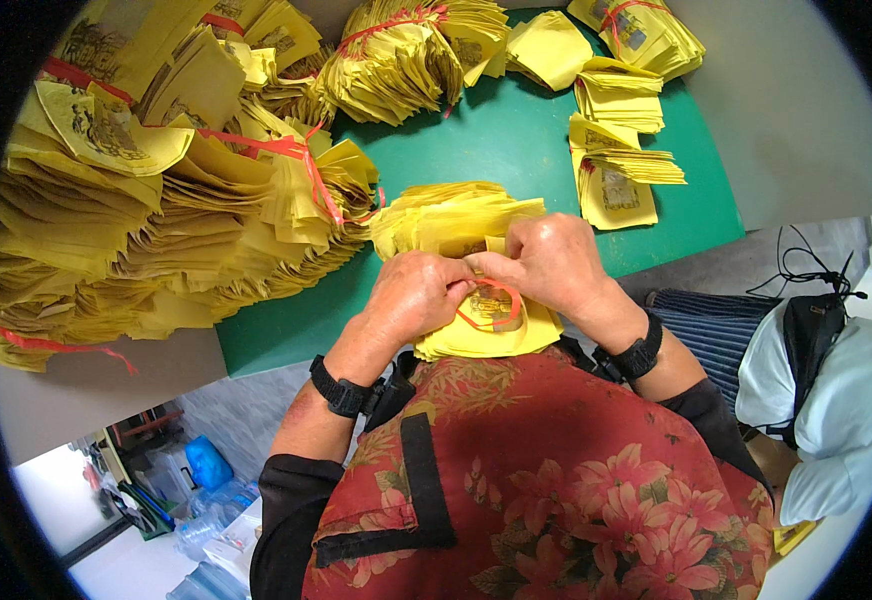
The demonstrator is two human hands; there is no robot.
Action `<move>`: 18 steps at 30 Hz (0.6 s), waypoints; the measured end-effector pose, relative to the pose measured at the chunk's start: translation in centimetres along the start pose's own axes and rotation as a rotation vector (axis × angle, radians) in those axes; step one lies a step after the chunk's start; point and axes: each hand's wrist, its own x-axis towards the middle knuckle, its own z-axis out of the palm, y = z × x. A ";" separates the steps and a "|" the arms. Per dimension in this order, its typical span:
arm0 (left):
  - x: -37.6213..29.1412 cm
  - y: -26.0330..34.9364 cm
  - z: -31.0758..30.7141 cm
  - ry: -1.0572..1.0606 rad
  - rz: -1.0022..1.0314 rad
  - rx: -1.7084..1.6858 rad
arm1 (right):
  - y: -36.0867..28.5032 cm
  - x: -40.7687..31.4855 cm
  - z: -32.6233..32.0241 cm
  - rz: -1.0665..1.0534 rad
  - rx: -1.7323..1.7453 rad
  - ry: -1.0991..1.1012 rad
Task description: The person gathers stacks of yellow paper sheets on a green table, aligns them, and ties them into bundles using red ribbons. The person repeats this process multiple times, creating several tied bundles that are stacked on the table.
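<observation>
Right in front of me, at the table's near edge, is a bundle of yellow joss paper (443,346) with a dark printed picture on its top sheet. A red plastic strip (517,306) makes a loose loop over the print. My left hand (422,289) pinches the strip between thumb and forefinger. Close against it, my right hand (558,259) is curled with its thumb pressed at the same spot on the strip; its other fingertips are hidden. Fanned yellow sheets (451,217) stand just behind both hands.
A large pile of tied yellow paper bundles (180,202) fills the left side. Another tied bundle (391,75) lies at the back. Smaller paper stacks (619,191) line the right of the green table mat (436,154). A seated person (811,375) is at my right.
</observation>
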 end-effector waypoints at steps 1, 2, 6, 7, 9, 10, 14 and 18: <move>0.0 0.0 0.0 -0.012 -0.019 -0.010 | 0.0 0.2 0.1 -0.024 -0.034 0.046; 0.0 0.1 -0.1 -0.040 -0.033 0.035 | 0.1 0.4 -0.1 -0.011 -0.025 0.020; 0.0 0.2 -0.2 -0.060 -0.046 0.084 | 1.3 1.0 -0.7 -0.014 0.010 -0.084; -0.1 0.2 -0.2 -0.036 -0.035 0.065 | 1.7 1.1 -1.0 -0.034 0.037 -0.093; -0.1 0.2 -0.1 -0.015 -0.031 0.032 | 2.4 1.5 -1.6 -0.128 0.055 -0.076; -0.1 0.2 0.0 -0.005 -0.027 0.004 | 2.6 1.7 -1.9 -0.201 0.047 -0.050; -0.1 -0.1 0.2 0.005 -0.012 0.013 | 2.7 1.9 -2.7 -0.154 0.028 -0.084; 0.0 -0.2 0.4 0.021 -0.023 -0.019 | 2.4 1.1 -2.7 0.018 0.039 -0.290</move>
